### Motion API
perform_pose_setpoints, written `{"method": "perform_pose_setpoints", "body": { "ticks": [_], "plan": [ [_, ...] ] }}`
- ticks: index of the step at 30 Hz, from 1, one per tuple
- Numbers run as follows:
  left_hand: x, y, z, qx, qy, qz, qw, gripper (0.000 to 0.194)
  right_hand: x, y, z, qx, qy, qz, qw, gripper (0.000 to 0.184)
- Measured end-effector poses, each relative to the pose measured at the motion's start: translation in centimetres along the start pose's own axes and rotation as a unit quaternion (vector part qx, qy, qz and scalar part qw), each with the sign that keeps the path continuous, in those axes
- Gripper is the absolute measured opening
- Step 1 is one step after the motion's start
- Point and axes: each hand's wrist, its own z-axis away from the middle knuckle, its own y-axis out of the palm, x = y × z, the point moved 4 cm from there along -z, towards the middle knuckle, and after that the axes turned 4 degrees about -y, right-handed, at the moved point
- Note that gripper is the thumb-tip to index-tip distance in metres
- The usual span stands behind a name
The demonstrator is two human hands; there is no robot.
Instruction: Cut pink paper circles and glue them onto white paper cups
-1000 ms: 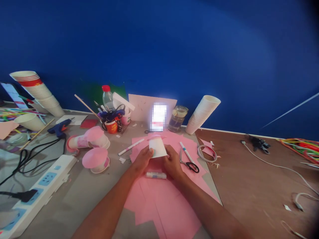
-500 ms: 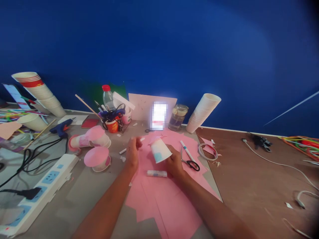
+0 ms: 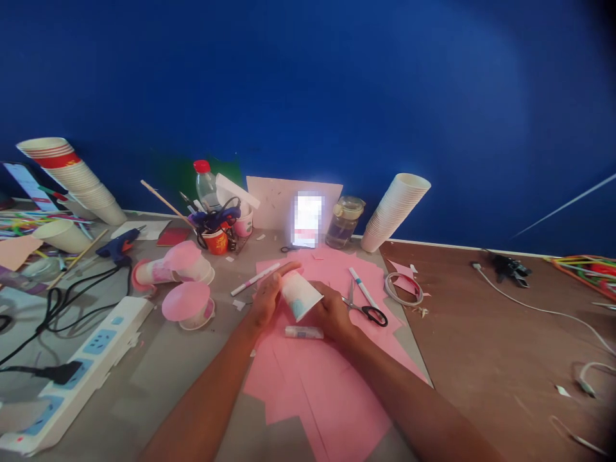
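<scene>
My right hand (image 3: 333,312) is closed on a white paper cup (image 3: 302,296) with a pale blue print, tilted so its mouth faces down and right. Against the cup's upturned base lies my left hand (image 3: 267,299), its fingers stretched out along the top of it. Part of the base is hidden by those fingers. Beneath both hands spreads pink paper (image 3: 308,391) with jagged edges. A clear glue stick (image 3: 304,332) lies on it just below the cup. Scissors (image 3: 368,311) with black handles and a white marker (image 3: 362,285) rest to the right of my right hand.
Pink-topped paper cups (image 3: 187,301) stand left of my left arm, near a glue gun (image 3: 120,246) and a power strip (image 3: 79,378). Behind are a lit phone (image 3: 308,219), a glass jar (image 3: 345,221) and a leaning cup stack (image 3: 397,212). A tape ring (image 3: 403,289) lies right.
My left hand has moved right and come against the cup's base, its fingers straightening. The cup has shifted slightly left in my right hand. A pen beside my left hand shows more fully.
</scene>
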Motion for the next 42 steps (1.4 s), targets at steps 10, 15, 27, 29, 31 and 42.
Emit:
{"method": "perform_pose_setpoints", "body": {
  "ticks": [10, 15, 27, 29, 31, 42],
  "plan": [
    [0.9, -0.3, -0.6, 0.021, -0.009, 0.105, 0.994, 0.053, 0.3, 0.3, 0.0, 0.025, -0.029, 0.001, 0.999, 0.045],
    [0.6, 0.0, -0.5, 0.036, -0.004, 0.109, 0.993, 0.051, 0.3, 0.2, 0.0, 0.029, -0.029, 0.014, 0.999, 0.046],
    [0.2, 0.4, -0.2, 0.021, 0.056, 0.004, 0.998, 0.051, -0.8, 0.4, -0.2, -0.002, 0.083, -0.064, 0.994, 0.038],
    [0.2, 0.4, -0.1, 0.015, 0.074, -0.02, 0.997, 0.051, -0.7, 0.3, -0.3, -0.004, 0.094, -0.077, 0.993, 0.036],
    [0.2, 0.4, -0.1, 0.01, 0.093, -0.037, 0.995, 0.051, -0.5, 0.2, -0.3, -0.008, 0.101, -0.084, 0.991, 0.033],
    [0.4, 0.5, 0.1, 0.011, 0.115, -0.048, 0.992, 0.05, 0.0, 0.1, -0.4, -0.019, 0.122, -0.078, 0.989, 0.027]
  ]
}}
